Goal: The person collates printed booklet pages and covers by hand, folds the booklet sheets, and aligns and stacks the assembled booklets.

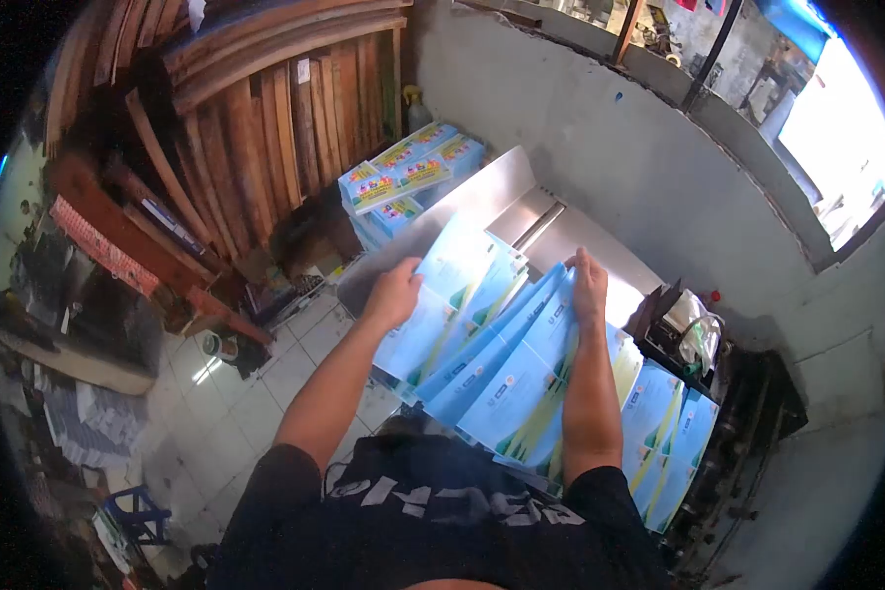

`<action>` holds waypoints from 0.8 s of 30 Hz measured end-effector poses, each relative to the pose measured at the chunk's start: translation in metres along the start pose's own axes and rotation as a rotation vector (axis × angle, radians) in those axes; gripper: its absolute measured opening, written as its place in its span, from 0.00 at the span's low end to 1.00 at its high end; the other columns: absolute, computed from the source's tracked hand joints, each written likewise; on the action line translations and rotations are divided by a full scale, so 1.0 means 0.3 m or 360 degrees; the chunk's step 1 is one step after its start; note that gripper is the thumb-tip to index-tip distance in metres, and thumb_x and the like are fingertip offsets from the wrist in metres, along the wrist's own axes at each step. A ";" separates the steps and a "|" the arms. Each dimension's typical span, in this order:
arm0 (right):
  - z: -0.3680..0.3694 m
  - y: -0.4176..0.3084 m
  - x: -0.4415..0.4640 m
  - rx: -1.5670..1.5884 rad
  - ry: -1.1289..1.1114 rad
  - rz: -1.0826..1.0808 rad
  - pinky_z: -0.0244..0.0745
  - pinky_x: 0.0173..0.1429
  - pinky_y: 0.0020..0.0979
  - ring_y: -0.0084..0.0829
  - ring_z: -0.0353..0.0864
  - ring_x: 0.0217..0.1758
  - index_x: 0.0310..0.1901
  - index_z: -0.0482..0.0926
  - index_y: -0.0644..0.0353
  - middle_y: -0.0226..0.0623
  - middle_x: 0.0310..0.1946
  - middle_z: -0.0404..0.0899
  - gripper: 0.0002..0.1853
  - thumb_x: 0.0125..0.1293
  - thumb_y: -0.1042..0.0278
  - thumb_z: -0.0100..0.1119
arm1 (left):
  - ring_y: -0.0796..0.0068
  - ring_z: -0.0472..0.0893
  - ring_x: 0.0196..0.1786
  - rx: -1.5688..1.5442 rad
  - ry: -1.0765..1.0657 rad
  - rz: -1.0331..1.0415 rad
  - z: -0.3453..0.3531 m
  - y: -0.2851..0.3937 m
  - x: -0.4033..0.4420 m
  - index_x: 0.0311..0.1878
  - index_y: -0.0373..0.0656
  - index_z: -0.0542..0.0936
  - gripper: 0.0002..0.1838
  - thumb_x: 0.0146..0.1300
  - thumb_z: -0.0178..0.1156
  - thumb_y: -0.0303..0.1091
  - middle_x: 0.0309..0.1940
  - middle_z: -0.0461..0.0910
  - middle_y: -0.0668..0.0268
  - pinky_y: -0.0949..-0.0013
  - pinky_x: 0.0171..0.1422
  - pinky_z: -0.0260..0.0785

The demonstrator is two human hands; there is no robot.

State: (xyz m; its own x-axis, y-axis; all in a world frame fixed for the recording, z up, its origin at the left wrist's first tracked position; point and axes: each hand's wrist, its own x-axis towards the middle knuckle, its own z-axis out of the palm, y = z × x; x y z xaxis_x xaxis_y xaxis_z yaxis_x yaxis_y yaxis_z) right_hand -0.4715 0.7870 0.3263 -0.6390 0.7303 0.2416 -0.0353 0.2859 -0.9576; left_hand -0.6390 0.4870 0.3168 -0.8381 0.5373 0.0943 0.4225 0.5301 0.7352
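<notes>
Light-blue printed sheets [501,398] lie fanned in overlapping bundles across a metal tray [442,221] in front of me. My left hand [395,295] is closed on the left edge of the sheets, thumb on top; its fingertips underneath are hidden. At the far edge of a raised, spread bundle, my right hand [588,283] pinches the sheets between thumb and fingers. Between my hands the sheets fan apart, with green and yellow print along them. More blue sheets [649,413] continue to the right, past my right forearm.
Stacked blue printed packs [408,177] stand beyond the tray, near a spray bottle [416,106]. Wooden planks [285,128] lean at the back left. Dark machinery [747,433] borders the right side. A blue stool [136,513] and piled papers [88,423] are at lower left.
</notes>
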 end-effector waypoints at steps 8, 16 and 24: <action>-0.007 0.028 -0.005 -0.0061 0.0069 -0.0009 0.64 0.34 0.24 0.19 0.69 0.28 0.28 0.81 0.63 0.27 0.22 0.74 0.26 0.74 0.48 0.50 | 0.42 0.78 0.52 -0.0220 -0.0907 0.0256 0.098 0.299 -0.175 0.53 0.36 0.77 0.22 0.67 0.55 0.46 0.47 0.81 0.47 0.50 0.59 0.68; 0.000 0.039 -0.018 0.0057 0.0050 -0.0032 0.71 0.40 0.26 0.23 0.75 0.32 0.31 0.82 0.66 0.34 0.26 0.81 0.24 0.73 0.49 0.52 | 0.58 0.83 0.41 0.0172 -0.0318 0.0010 0.010 0.031 -0.043 0.59 0.37 0.73 0.25 0.64 0.61 0.44 0.43 0.81 0.53 0.57 0.45 0.76; -0.019 0.054 0.006 -0.0117 -0.0116 -0.0090 0.73 0.47 0.29 0.29 0.80 0.40 0.39 0.82 0.69 0.43 0.34 0.84 0.30 0.72 0.43 0.50 | 0.45 0.81 0.42 -0.0250 -0.0903 0.0122 0.232 0.345 -0.222 0.39 0.36 0.81 0.24 0.65 0.57 0.52 0.36 0.81 0.45 0.51 0.47 0.71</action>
State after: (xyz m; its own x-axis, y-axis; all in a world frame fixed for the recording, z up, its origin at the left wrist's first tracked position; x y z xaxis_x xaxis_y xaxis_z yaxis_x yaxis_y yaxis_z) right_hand -0.4689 0.7966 0.3120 -0.6921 0.6651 0.2803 -0.0182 0.3721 -0.9280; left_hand -0.5153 0.5517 0.3399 -0.4733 0.8600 -0.1909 0.3822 0.3957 0.8351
